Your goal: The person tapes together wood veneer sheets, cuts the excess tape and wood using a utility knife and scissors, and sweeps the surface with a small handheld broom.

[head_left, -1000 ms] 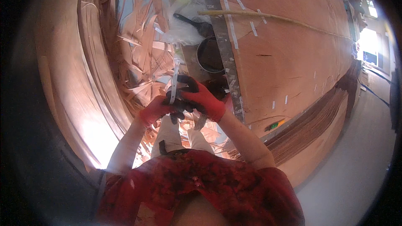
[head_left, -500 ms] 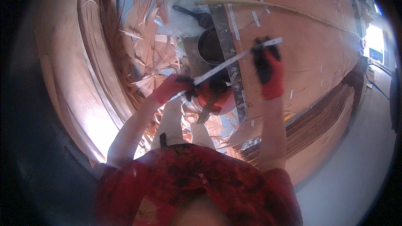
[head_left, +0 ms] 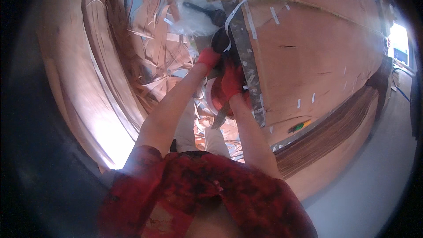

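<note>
Left hand (head_left: 209, 57) and right hand (head_left: 232, 80), both gloved, near lower end of curved strip (head_left: 228, 22). Fingers obscured on 2 of 2 hands; cannot tell whether grasping.

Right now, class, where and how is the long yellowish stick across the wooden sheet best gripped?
Probably near its left end, coming from the left: the long yellowish stick is slim and lies across the wooden sheet, but that end juts past the sheet's edge, leaving fingers likely room.
</note>
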The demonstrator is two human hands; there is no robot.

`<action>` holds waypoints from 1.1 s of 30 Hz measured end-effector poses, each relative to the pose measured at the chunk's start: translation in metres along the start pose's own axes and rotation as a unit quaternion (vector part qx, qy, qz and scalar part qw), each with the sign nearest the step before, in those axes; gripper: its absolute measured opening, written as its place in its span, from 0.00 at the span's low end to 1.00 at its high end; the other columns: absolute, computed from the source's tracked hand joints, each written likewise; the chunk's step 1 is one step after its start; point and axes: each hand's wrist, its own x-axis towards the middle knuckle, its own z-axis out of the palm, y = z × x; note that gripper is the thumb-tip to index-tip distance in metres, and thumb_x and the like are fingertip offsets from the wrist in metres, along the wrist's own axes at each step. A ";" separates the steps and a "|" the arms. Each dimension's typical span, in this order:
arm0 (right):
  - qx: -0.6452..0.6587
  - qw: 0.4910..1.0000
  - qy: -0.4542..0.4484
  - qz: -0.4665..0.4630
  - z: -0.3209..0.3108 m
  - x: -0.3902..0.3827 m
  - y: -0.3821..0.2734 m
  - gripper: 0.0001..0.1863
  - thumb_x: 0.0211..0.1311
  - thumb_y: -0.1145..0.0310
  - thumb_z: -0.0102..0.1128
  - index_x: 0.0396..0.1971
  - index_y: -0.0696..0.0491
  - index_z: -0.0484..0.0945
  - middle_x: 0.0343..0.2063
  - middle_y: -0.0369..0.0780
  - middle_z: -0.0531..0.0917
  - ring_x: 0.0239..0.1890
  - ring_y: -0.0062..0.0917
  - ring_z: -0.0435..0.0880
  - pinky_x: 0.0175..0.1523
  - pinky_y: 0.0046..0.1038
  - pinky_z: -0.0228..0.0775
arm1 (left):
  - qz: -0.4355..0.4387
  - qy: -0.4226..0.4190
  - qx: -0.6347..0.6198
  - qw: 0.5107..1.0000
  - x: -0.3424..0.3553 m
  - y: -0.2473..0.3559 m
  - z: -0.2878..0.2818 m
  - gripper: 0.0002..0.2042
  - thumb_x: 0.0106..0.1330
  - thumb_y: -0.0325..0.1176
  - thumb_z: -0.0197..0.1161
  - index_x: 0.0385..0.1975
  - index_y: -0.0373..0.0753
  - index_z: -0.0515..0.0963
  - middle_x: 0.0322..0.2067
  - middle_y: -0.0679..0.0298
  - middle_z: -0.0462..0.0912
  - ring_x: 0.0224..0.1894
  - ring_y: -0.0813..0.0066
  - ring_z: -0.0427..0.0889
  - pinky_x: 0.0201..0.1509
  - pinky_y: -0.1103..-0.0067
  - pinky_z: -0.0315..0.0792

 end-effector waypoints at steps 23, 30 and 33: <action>0.280 0.894 -0.226 -0.268 -0.011 -0.040 -0.116 0.26 0.61 0.53 0.66 0.59 0.43 0.78 0.52 0.43 0.83 0.60 0.42 0.77 0.65 0.45 0.62 | 0.084 -0.254 0.399 0.877 -0.201 -0.053 -0.161 0.12 0.63 0.40 0.57 0.40 0.43 0.83 0.38 0.53 0.86 0.44 0.52 0.85 0.50 0.61 0.76; 0.395 0.871 -0.292 -0.014 -0.017 -0.042 -0.038 0.18 0.61 0.63 0.64 0.50 0.54 0.82 0.43 0.46 0.86 0.47 0.38 0.84 0.56 0.39 0.70 | 0.297 -0.212 0.441 0.820 -0.127 0.024 -0.189 0.10 0.59 0.39 0.63 0.37 0.44 0.83 0.35 0.54 0.86 0.39 0.53 0.87 0.44 0.59 0.79; 0.417 0.877 -0.176 0.158 -0.017 -0.004 -0.013 0.23 0.61 0.62 0.66 0.53 0.58 0.80 0.52 0.47 0.84 0.55 0.35 0.81 0.60 0.37 0.69 | 0.318 -0.044 0.520 0.791 -0.050 0.066 -0.215 0.13 0.63 0.37 0.59 0.45 0.45 0.83 0.37 0.53 0.85 0.43 0.54 0.86 0.44 0.60 0.79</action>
